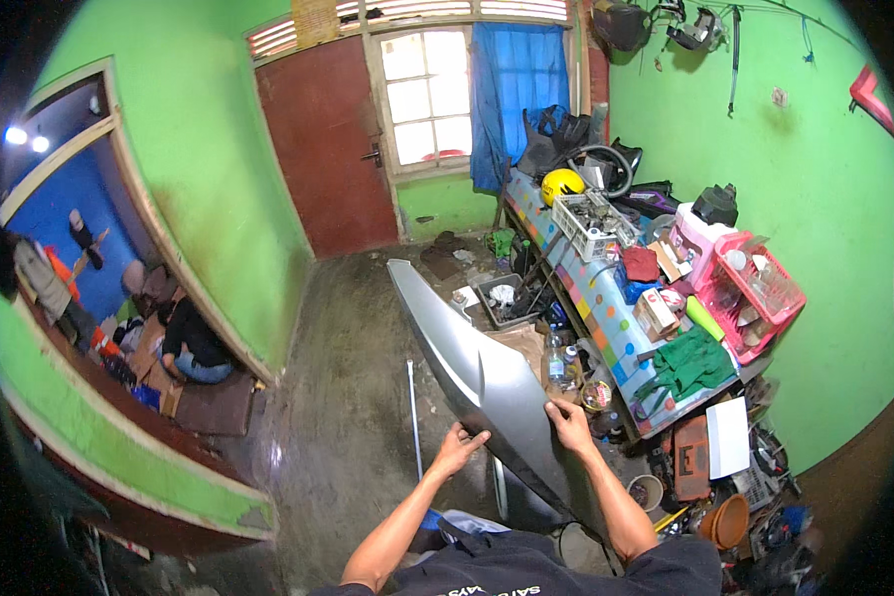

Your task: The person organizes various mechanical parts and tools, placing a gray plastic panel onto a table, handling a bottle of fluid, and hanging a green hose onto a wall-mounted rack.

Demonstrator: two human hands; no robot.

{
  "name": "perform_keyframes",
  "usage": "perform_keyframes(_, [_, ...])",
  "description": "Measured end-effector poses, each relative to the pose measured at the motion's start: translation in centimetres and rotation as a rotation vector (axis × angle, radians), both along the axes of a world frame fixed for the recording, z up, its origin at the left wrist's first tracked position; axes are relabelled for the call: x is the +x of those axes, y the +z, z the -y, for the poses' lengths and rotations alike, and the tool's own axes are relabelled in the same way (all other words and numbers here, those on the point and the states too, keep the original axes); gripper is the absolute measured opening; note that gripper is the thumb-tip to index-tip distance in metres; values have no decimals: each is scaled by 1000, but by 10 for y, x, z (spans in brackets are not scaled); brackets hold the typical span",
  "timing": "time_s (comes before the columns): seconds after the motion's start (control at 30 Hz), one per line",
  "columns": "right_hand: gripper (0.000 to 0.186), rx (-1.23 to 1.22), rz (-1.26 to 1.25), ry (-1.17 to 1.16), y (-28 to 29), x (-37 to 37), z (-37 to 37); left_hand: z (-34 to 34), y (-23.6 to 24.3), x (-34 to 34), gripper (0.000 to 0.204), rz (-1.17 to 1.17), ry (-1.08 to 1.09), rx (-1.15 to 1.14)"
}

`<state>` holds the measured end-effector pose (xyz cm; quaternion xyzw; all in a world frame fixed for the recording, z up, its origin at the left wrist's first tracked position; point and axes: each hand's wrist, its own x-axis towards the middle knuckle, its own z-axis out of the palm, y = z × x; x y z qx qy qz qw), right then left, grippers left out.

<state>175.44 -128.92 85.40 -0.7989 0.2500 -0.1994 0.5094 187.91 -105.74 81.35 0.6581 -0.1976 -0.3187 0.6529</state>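
Observation:
A long silver-grey body panel [482, 372], like a motorcycle side fairing, stretches away from me with its narrow tip at the far end. Its glossy face is turned up, with a raised ridge along the middle. My left hand [459, 449] is closed on the left edge, thumb lying over the top. On the opposite edge, a little farther away, my right hand [570, 427] grips it too, with some fingers hidden beneath. The near end of the panel narrows to a dark edge between my forearms.
A long table [621, 328] with a dotted cover runs along the right, loaded with a yellow helmet [562, 187], a white basket [591, 226] and a pink basket [765, 283]. Bottles [563, 368] stand beside it. Through the left doorway, a person [197, 338] crouches. A thin rod [414, 417] lies left.

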Motion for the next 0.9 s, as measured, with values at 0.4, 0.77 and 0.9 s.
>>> perform_keyframes(0.4, [37,-104,18,-65,-21,317,47,106,-48,298,92,-392,-12,-21])
perform_keyframes(0.77, [88,-641,-294,111,32,543,151,253,-62,575,90,-499,-23,-157])
perform_keyframes(0.9, [125,-700,-450,14,21,586,245,369,-32,638,105,-436,-117,-30])
